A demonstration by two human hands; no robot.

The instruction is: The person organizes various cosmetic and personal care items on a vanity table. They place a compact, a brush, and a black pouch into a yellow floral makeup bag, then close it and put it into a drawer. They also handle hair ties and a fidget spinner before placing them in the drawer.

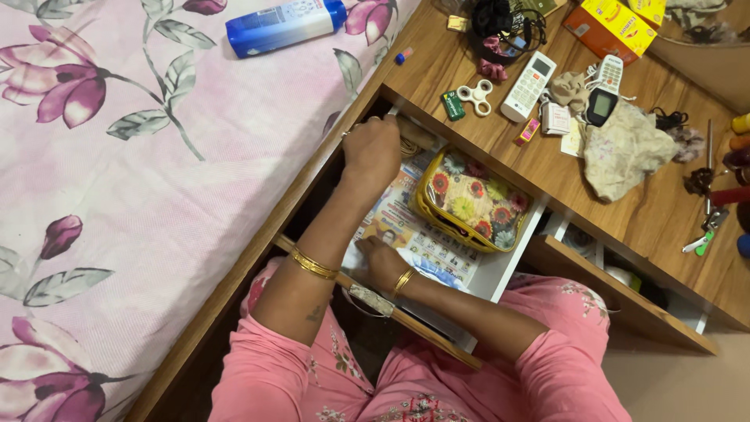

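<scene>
A: Left hand (pixel 373 150) first. It reaches deep into the open drawer (pixel 500 270), at the back corner under the desk (pixel 539 168) edge. Fingers curled shut, knuckles up; something pale shows at the fingertips, but I cannot tell what, or whether it is truly gripped.

B: And the right hand (pixel 383 262)?

A: Lower, near the drawer's front. It lies on the printed paper sheet (pixel 414 234) that lines the drawer bottom. Fingers hidden under the palm, so open or closed I cannot tell. Likely it presses the sheet flat, steadying it while the other arm reaches past.

B: What else is in the drawer?

A: A floral pouch with yellow trim (pixel 473 202), just beside the left forearm, resting on the paper. It sits pushed toward the right wall, which leaves the left side open for the arms.

B: Bangles?

A: Gold ones on both wrists. Pink sleeves, and the person is close against the drawer front.

B: Further out?

A: A second drawer (pixel 625 301) to the right, also pulled open. The desk top is crowded: white remote (pixel 529 86), fidget spinner (pixel 476 97), small green box (pixel 452 105), crumpled cloth (pixel 625 148), orange carton (pixel 613 27). To the left, the bed with its flowered sheet (pixel 117 156) runs alongside the desk; a blue bottle (pixel 285 26) lies on its side there.
</scene>
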